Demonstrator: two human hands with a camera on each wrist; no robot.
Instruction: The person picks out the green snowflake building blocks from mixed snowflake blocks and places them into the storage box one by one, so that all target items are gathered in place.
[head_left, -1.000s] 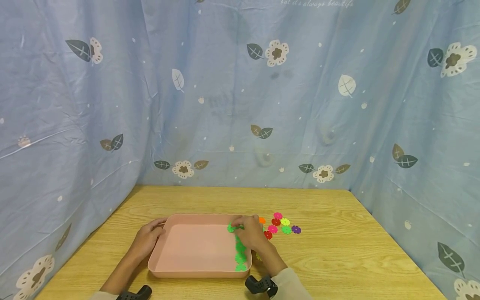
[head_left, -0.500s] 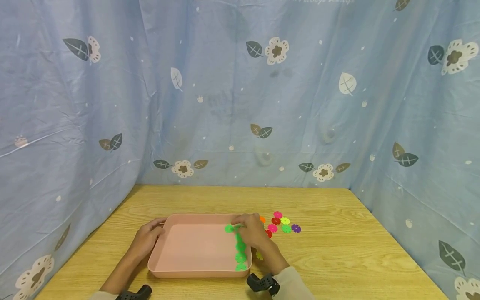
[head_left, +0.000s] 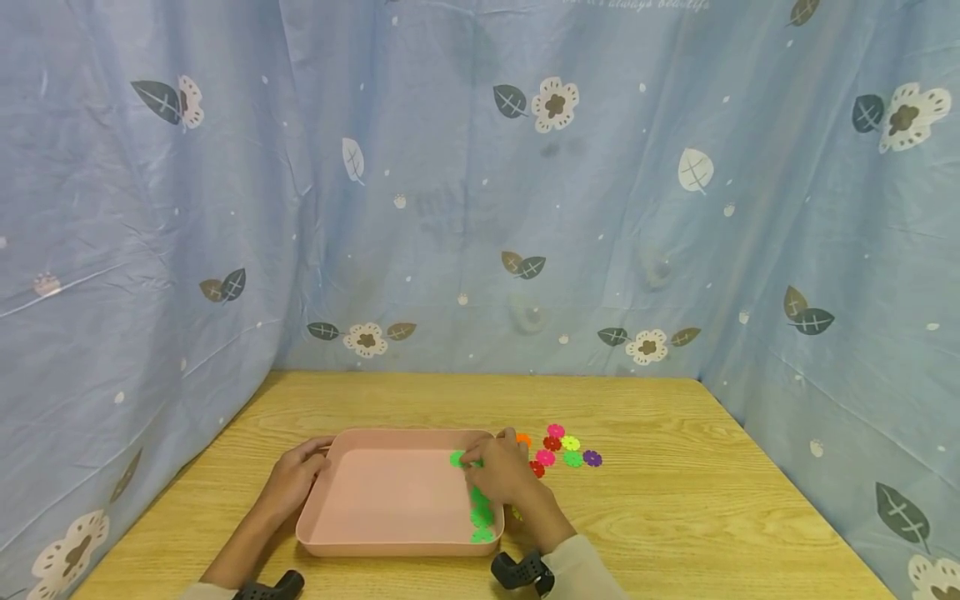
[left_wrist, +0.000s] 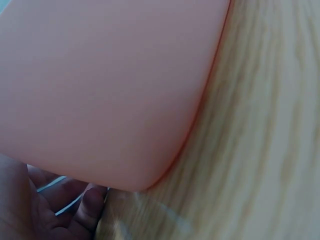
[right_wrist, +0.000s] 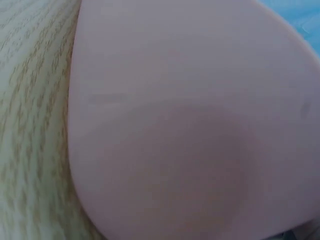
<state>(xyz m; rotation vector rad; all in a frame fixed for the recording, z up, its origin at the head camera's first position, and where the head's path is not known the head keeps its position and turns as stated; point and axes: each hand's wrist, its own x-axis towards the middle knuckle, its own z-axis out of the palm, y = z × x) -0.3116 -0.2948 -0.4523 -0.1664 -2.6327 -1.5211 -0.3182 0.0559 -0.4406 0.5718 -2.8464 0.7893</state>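
A pink rectangular tray (head_left: 401, 500) lies on the wooden table. My left hand (head_left: 294, 479) grips its left side near the far corner; in the left wrist view the bent fingers (left_wrist: 90, 205) show beyond the tray wall. Green flower-shaped plastic discs (head_left: 482, 518) run in a line along the inside of the tray's right edge. Over the far end of that line is my right hand (head_left: 498, 467), fingertips down at a green disc (head_left: 456, 459) that lies left of the line. That hand hides part of the row, and I cannot tell whether it pinches a disc.
Loose discs lie right of the tray: a purple one (head_left: 592, 459), a green one (head_left: 573, 458), several pink and red, a yellow-green one (head_left: 571, 443) and an orange one (head_left: 524, 440). A blue patterned curtain (head_left: 480, 208) surrounds the table (head_left: 675, 500).
The right hand's fingers have shifted slightly over the far discs, covering more of them. The far green disc has moved slightly left. The left hand and tray stay put.
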